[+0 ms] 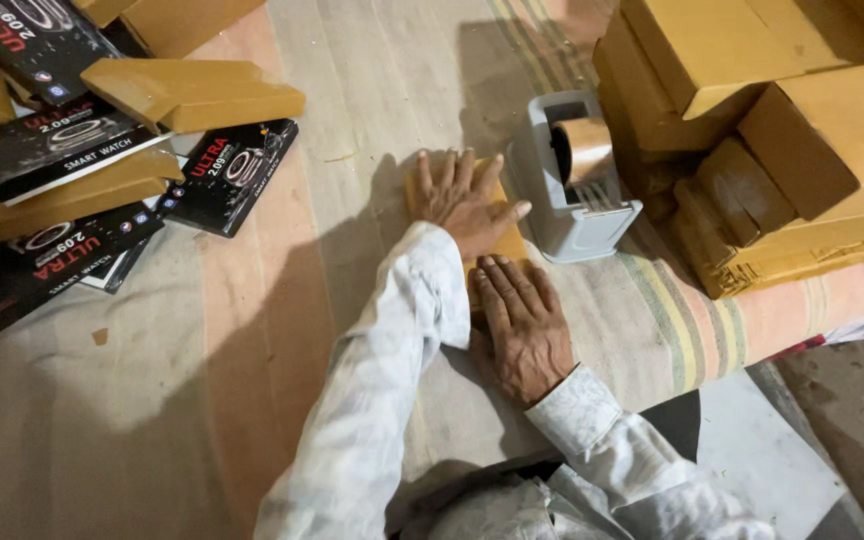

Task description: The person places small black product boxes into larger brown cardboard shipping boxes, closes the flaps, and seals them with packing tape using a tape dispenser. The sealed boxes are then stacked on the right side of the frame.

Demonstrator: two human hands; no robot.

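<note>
We see left hand and right hand, palms flat, fingers spread, gripping nothing, pressing small brown box onto striped cloth at centre. Tape dispenser just right. Step judged: flattening wrap; next calls for tape.

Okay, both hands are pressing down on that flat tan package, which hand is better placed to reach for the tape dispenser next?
Probably the left hand. It lies flat on the far part of the tan package, its thumb pointing at the grey tape dispenser just beside it. The right hand rests on the near end, farther from the dispenser, and could keep pressing.
</note>
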